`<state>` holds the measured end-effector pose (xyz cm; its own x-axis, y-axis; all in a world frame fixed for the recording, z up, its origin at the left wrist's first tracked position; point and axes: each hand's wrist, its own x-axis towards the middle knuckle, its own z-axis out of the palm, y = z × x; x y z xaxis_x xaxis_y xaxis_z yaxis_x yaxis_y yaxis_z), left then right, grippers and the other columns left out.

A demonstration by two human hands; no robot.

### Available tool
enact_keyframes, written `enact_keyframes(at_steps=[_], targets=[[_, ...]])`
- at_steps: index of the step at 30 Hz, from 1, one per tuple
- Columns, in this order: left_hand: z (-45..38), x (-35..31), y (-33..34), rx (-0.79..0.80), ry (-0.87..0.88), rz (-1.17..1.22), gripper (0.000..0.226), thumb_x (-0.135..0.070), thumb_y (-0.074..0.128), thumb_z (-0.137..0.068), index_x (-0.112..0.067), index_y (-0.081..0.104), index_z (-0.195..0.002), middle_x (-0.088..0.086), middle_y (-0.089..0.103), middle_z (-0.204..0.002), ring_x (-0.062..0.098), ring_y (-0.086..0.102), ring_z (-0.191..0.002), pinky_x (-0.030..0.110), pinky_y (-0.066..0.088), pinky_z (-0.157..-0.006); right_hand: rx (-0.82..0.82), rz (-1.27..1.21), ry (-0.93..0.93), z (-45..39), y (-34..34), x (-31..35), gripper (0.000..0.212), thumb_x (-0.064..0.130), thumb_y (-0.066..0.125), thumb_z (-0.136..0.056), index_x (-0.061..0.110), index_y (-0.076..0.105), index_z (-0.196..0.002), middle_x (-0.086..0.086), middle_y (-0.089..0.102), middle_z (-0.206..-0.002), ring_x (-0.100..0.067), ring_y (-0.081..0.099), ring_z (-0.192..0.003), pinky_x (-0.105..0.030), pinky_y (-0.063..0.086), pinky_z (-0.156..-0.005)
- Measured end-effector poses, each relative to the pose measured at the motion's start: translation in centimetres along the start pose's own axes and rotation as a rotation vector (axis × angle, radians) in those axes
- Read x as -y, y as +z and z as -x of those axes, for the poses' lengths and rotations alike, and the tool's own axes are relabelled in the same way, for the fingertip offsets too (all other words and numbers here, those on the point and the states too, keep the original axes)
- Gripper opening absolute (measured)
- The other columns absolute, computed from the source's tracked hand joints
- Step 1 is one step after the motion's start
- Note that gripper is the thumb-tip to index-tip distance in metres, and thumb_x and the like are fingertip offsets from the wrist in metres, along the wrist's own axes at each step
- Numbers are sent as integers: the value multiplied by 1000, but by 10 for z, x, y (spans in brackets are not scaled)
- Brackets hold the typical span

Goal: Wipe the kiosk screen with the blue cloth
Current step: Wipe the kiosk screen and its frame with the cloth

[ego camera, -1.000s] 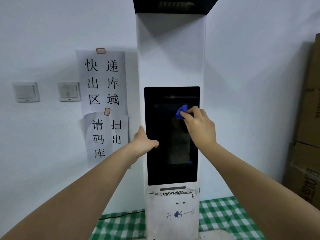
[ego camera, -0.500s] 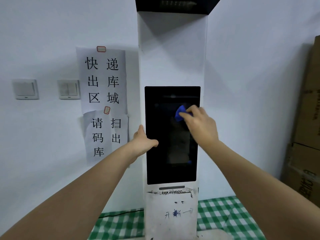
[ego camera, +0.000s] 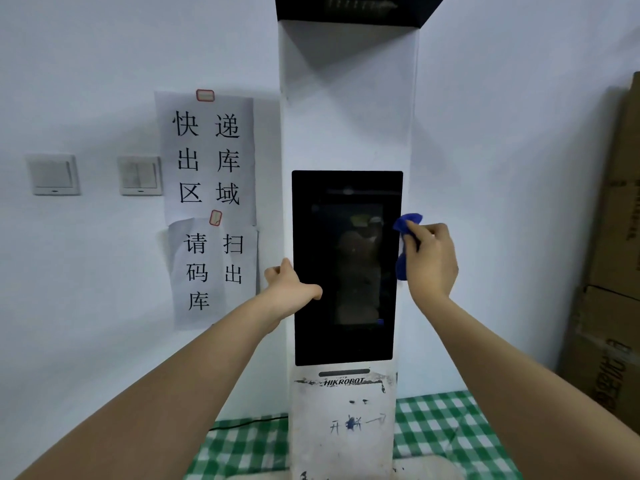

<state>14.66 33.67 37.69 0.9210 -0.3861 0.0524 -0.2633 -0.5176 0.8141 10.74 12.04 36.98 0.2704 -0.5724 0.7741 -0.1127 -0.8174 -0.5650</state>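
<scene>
While one right hand [ego camera: 431, 261] grips one blue cloth [ego camera: 405, 244], one kiosk screen [ego camera: 346, 268].

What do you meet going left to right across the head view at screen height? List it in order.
Single wall switch → double wall switch → paper signs → left hand → kiosk screen → blue cloth → right hand → cardboard boxes.
</scene>
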Motion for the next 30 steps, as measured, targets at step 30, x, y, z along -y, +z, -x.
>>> enact_keyframes(at_steps=[30], targets=[[7, -2, 1, 30, 0, 1, 82, -22, 55, -92, -16, 1, -153, 3, 4, -155, 27, 27, -140, 34, 29, -108, 139, 132, -223, 42, 5, -17, 31, 16, 54, -94, 20, 61, -124, -2, 56, -109, -19, 53, -94, -32, 49, -61]])
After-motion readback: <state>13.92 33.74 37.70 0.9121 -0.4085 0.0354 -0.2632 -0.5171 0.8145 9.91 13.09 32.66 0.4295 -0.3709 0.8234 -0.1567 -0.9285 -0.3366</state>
